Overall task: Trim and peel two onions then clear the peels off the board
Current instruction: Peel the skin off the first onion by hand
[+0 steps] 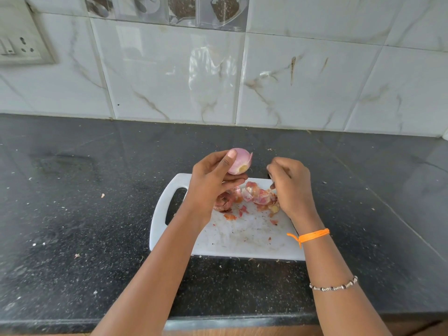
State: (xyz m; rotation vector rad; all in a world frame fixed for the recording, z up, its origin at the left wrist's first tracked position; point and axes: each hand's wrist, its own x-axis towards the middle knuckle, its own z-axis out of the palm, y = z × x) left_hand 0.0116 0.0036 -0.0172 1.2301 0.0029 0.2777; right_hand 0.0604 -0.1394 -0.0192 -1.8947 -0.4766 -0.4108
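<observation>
My left hand (213, 175) grips a partly peeled pink onion (240, 161) above the far edge of the white cutting board (242, 238); its thumb lies across the onion and a flap of skin sticks out on the right. My right hand (291, 183) hovers just right of it with its fingers curled round a knife (272, 185), of which only a small grey bit shows. A second onion (223, 202), still in its red-brown skin, lies on the board under my left wrist. A heap of peels (260, 196) lies beside it.
The board has a handle slot (175, 204) at its left end and sits on a black speckled counter (84, 226). Small peel scraps (230, 216) dot the board and counter. A tiled wall (291, 81) with a socket (21, 44) stands behind.
</observation>
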